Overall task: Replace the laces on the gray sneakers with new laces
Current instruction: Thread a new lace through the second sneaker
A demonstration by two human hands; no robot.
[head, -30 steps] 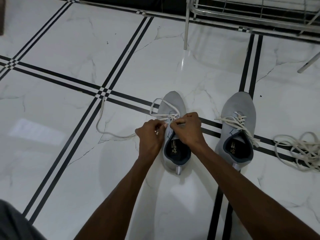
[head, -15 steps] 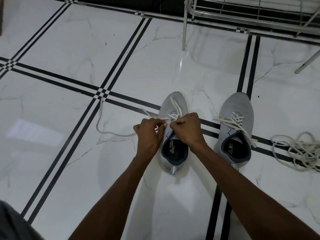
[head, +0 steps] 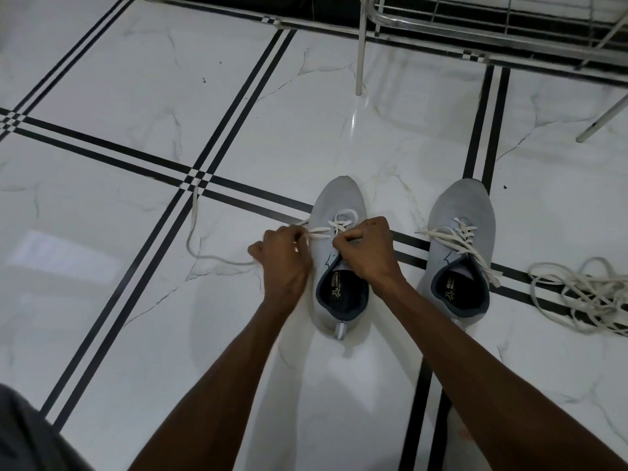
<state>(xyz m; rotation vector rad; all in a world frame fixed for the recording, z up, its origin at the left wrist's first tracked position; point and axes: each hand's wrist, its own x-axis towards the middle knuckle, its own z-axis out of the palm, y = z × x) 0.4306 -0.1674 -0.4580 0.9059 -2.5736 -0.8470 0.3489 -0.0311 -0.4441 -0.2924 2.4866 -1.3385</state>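
- Two gray sneakers on the white marble floor, toes toward the top of the frame.
- Near the centre: the left sneaker, dark blue collar, gold print on the insole, a small pull tab at the heel.
- Over its eyelets: a white lace, crossed only in the few rows nearest the toe, one small loop above the crossing.
- At the left side of this sneaker: the left hand, fingers curled, pinching a strand of the lace that runs straight to the eyelets.
- From the left hand out to the left: the long free end of the same lace, lying in a curve on the floor and up along the black tile lines.
- On the tongue area: the right hand, fingers curled tightly, pinching the lace at the right-side eyelets; exact contact point hidden by the knuckles.
- To the right, well apart: the right sneaker, laced across several rows, both ends loose and untied, one end falling over the collar to the right.
- At the right edge of the frame: a tangled heap of white laces on the floor.
- At the upper right: a metal rack with thin legs, standing on the floor.
- At the lower left corner: a piece of gray cloth, too little visible to identify.
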